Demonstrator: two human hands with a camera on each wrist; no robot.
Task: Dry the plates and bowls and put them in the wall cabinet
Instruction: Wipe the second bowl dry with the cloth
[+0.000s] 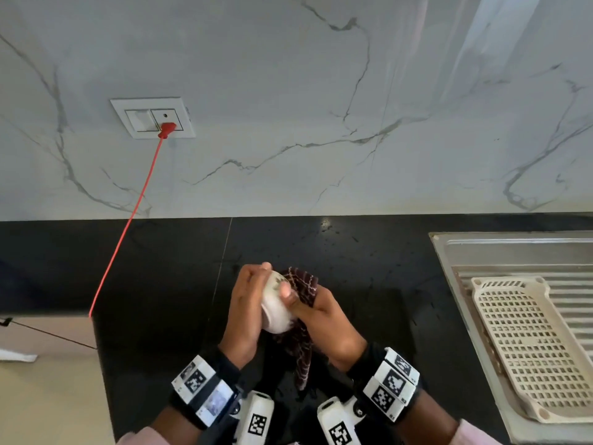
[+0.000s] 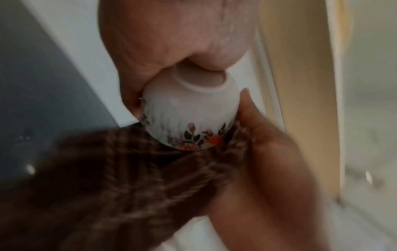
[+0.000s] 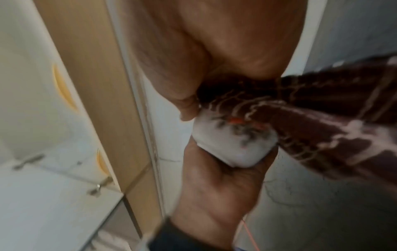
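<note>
While left hand (image 1: 245, 303) cups bowl (image 1: 275, 308) from left, right hand (image 1: 324, 319) grips cloth (image 1: 303, 289) against it.

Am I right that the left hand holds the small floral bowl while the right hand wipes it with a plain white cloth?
Not quite: the cloth is dark brown with a light pattern, not plain white, as the head view shows. The rest stands: the left hand holds the small floral bowl while the right hand wipes it.

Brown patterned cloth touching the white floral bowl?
Touching. Right wrist view shows the brown patterned cloth pressed over the white floral bowl rim, held by the right hand.
</note>
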